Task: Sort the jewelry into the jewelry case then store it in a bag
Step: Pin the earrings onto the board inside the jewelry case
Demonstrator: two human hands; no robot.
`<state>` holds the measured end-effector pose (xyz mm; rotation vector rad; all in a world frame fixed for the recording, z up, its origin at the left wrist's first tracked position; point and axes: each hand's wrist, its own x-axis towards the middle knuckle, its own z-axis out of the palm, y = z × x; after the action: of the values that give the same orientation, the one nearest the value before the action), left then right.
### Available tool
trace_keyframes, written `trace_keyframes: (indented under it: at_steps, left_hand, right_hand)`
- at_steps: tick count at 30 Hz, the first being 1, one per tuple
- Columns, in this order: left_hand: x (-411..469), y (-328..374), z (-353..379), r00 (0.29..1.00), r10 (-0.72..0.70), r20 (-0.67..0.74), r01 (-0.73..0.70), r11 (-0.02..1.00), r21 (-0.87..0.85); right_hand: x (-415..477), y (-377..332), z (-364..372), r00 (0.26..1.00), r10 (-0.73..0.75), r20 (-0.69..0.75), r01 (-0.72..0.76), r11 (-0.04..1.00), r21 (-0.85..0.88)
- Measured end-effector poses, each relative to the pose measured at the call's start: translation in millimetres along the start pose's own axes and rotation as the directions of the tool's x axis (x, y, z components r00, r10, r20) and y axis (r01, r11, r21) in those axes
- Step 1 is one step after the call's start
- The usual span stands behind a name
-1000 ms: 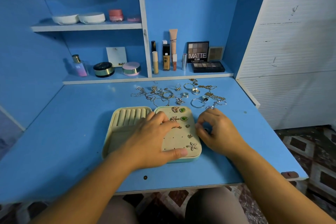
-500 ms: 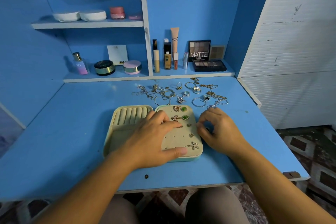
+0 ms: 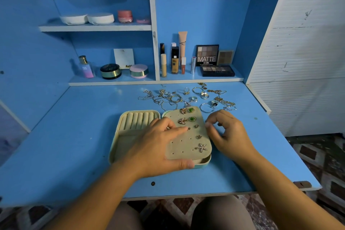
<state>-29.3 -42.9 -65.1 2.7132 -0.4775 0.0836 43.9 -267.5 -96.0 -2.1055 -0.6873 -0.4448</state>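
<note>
Vs 0.5 s ago: left hand has stretched its index further right across the earring panel, tip now just beside a tiny stud; panel's near-right corner now stands a bit off the teal rim w/ a dark gap under it; right hand barely moved, same spot just right of panel; whole scene sits slightly lower in frame. Left fingers lie spread & fairly straight on the panel, thumb along its near edge, nothing curled round; right fingers curled, thumb & index tips nearly meeting like a pinch, can't tell if anything is between them. Jewelry case lies open at frame centre on the blue desk; rounded-corner shell, pale cream velvety lining, soft padded ring rolls in a ribbed row at upper left half, plain flat tray below them. Panel is beige, matte, w/ rows of small punched holes; on it 2 green-stone earrings, 2 gold fan-shaped sparkly pieces, a silver starfish earring at lower right. Loose jewelry is strewn just beyond the case, upper centre: thin tangled chains, shiny metal rings, a big wire hoop. Desk top is smooth painted board, scuffed; glossy MATTE palette stands on the shelf behind.
</note>
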Motion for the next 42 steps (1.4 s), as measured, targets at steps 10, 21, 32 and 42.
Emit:
trace_keyframes:
  at_steps: [10, 21, 32, 42]
  left_hand:
    - [-8.6, -1.8, -2.3, 0.987, -0.049, -0.151, 0.019, 0.981, -0.193]
    - [-19.9, -10.1, -5.2, 0.982, -0.066, -0.178, -0.001, 0.936, -0.353]
    - [-25.8, -25.2, -6.3, 0.974, -0.194, -0.117, 0.077, 0.769, -0.635]
    - [-27.6, -24.8, -4.3, 0.968, -0.217, -0.129, 0.083, 0.756, -0.649]
  right_hand:
    - [16.6, -31.3, 5.8, 0.996, 0.091, -0.002, -0.087, 0.956, 0.28]
    - [-10.7, -26.9, 11.0, 0.981, 0.183, 0.064, -0.19, 0.974, 0.126]
    - [-9.7, -17.1, 4.4, 0.953, 0.257, 0.158, -0.216, 0.947, -0.239]
    - [64.5, 9.1, 2.7, 0.944, 0.27, 0.19, -0.19, 0.915, -0.356]
